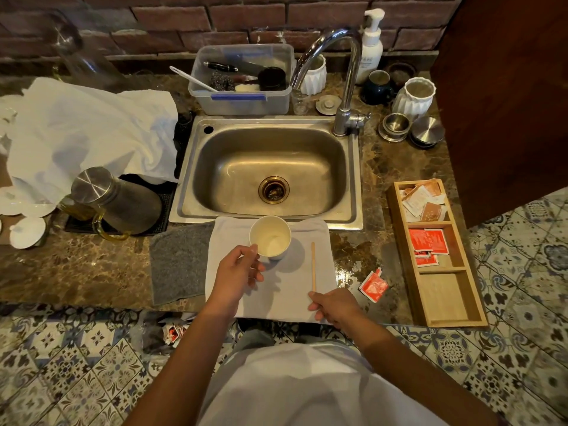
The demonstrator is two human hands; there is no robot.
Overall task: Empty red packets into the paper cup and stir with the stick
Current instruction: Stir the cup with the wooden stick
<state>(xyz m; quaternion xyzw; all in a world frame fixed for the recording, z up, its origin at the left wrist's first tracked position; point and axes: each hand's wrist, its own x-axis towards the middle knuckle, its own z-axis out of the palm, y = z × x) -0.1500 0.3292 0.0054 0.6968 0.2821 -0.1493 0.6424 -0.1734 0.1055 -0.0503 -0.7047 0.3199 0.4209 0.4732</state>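
A white paper cup stands upright on a pale folded cloth in front of the sink. My left hand holds the cup's near rim with thumb and fingers. A thin wooden stick lies flat on the cloth to the cup's right. My right hand pinches the stick's near end. A torn red packet lies on the wet counter right of the cloth. More red packets sit in the middle compartment of a wooden tray.
A steel sink with a tap lies behind the cloth. A grey mat is at the left, with a lidded jug beyond it. Brown packets fill the tray's far compartment. Crumpled wrappers lie on the tiled floor.
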